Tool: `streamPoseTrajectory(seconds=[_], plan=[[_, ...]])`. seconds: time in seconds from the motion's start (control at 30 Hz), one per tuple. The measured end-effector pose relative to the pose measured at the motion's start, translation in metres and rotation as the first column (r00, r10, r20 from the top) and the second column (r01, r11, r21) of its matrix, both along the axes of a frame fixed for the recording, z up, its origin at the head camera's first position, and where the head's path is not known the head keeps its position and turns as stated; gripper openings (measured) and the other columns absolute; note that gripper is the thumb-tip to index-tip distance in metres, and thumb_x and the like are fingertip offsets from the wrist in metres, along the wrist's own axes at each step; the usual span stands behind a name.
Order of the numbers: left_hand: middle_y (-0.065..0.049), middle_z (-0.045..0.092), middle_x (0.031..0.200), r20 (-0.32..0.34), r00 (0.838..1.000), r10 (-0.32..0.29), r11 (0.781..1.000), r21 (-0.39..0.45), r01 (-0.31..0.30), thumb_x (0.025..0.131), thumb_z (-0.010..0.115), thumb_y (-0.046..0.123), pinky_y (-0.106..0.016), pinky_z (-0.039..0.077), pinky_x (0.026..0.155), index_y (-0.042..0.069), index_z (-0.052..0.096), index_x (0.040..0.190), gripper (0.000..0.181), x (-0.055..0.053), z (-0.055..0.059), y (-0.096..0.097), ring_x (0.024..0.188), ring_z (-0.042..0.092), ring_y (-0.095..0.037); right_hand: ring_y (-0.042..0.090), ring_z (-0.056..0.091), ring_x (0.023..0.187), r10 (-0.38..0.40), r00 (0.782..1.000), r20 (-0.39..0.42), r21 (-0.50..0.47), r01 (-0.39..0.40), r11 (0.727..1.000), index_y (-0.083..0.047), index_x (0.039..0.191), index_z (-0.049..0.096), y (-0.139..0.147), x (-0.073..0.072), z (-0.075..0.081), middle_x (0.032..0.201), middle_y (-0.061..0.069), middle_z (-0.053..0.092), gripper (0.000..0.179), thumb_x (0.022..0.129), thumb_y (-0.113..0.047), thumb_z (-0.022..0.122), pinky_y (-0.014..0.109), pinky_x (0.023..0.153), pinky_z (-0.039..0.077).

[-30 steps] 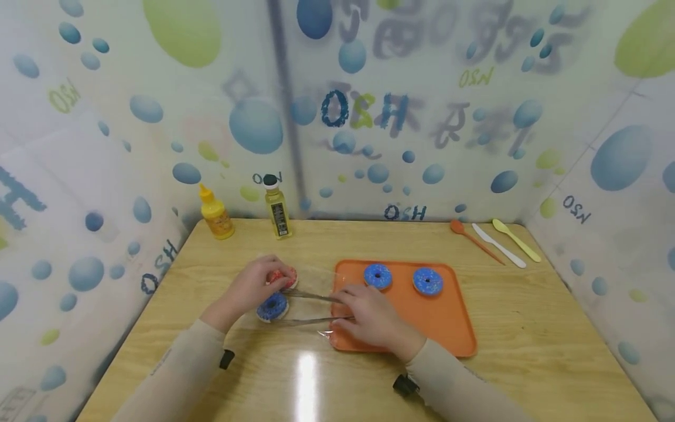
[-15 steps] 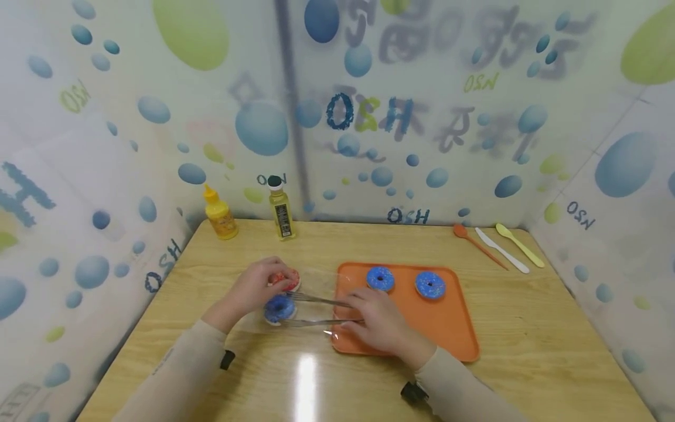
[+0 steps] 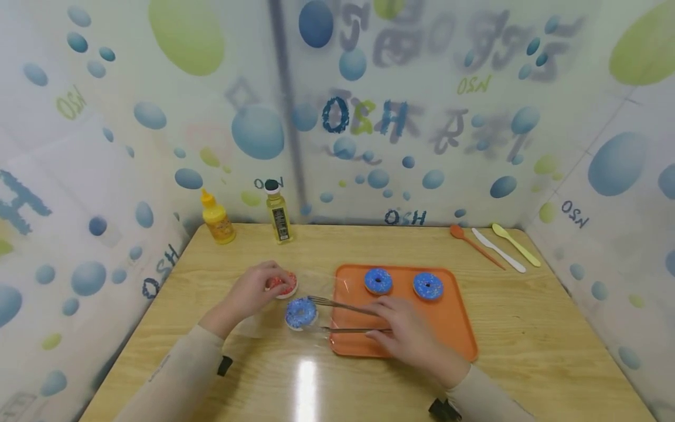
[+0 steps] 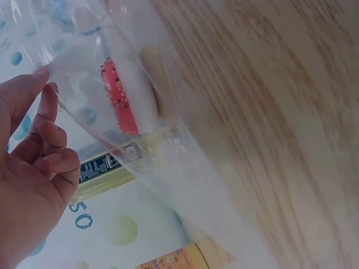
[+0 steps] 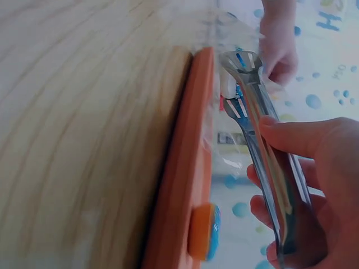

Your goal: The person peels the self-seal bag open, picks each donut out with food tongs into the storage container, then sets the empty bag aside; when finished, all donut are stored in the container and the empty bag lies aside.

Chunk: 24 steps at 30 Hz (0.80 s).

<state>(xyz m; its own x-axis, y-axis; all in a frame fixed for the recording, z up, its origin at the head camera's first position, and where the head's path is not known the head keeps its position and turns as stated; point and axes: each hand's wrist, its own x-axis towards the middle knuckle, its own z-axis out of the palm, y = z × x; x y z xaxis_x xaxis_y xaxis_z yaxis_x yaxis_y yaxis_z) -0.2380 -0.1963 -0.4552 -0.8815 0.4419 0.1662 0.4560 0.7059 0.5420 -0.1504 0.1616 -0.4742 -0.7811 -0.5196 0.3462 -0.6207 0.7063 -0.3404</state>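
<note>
My left hand (image 3: 255, 293) pinches the edge of a clear plastic bag (image 4: 190, 168) between thumb and index finger. Inside the bag is a red sprinkled donut (image 3: 286, 286), right by the left fingertips in the head view. A blue sprinkled donut (image 3: 301, 313) lies just in front of it, with clear film around it. Metal tongs (image 5: 269, 151) are held in my right hand (image 3: 411, 334), thumb on one arm and fingers round the other. Their spread slotted tips point left, close to the blue donut's right side.
An orange tray (image 3: 432, 334) holds two blue donuts (image 3: 378, 281) along its far side. At the back left stand a yellow squeeze bottle (image 3: 218, 225) and an oil bottle (image 3: 279, 217). An orange spoon (image 3: 477, 246), white knife (image 3: 498, 250) and yellow spoon (image 3: 517, 245) lie back right.
My right hand and the tongs have moved right, further over the tray. The blue donut in front has shifted right, away from my left hand. The left hand has kept its place at the bag.
</note>
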Motion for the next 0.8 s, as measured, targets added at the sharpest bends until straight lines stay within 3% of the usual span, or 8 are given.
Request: streamPoseTrajectory(seconds=[0.23, 0.47, 0.8], plan=[[0.004, 0.068, 0.104, 0.009, 1.000, 0.004, 1.000, 0.006, -0.004, 0.095, 0.075, 0.013, -0.033, 0.051, 0.077, 0.020, 0.079, 0.101, 0.010, 0.000, 0.001, 0.000, 0.089, 0.058, -0.015, 0.012, 0.066, 0.107, -0.073, 0.997, -0.035, 0.003, 0.073, 0.997, -0.027, 0.129, 0.071, 0.032, 0.012, 0.002, 0.117, -0.011, 0.071, 0.046, 0.086, -0.038, 0.085, 0.040, 0.085, 0.051], [0.003, 0.068, 0.102, 0.011, 1.000, 0.003, 1.000, 0.011, -0.003, 0.094, 0.076, 0.012, -0.030, 0.049, 0.073, 0.019, 0.079, 0.101, 0.010, 0.000, 0.002, 0.000, 0.084, 0.056, -0.016, 0.013, 0.067, 0.106, -0.097, 0.992, -0.077, 0.007, 0.098, 0.995, -0.026, 0.126, 0.073, 0.064, 0.021, 0.002, 0.118, -0.011, 0.071, 0.047, 0.082, -0.037, 0.088, 0.042, 0.087, 0.057], [0.004, 0.069, 0.101, -0.006, 1.000, -0.002, 1.000, 0.023, 0.002, 0.092, 0.077, 0.010, -0.029, 0.048, 0.072, 0.019, 0.079, 0.100, 0.012, -0.002, -0.001, -0.003, 0.083, 0.056, -0.013, 0.013, 0.070, 0.100, -0.150, 0.986, -0.070, 0.012, 0.152, 0.988, -0.024, 0.125, 0.074, 0.112, 0.026, 0.004, 0.115, -0.008, 0.073, 0.050, 0.078, -0.029, 0.091, 0.043, 0.082, 0.058]])
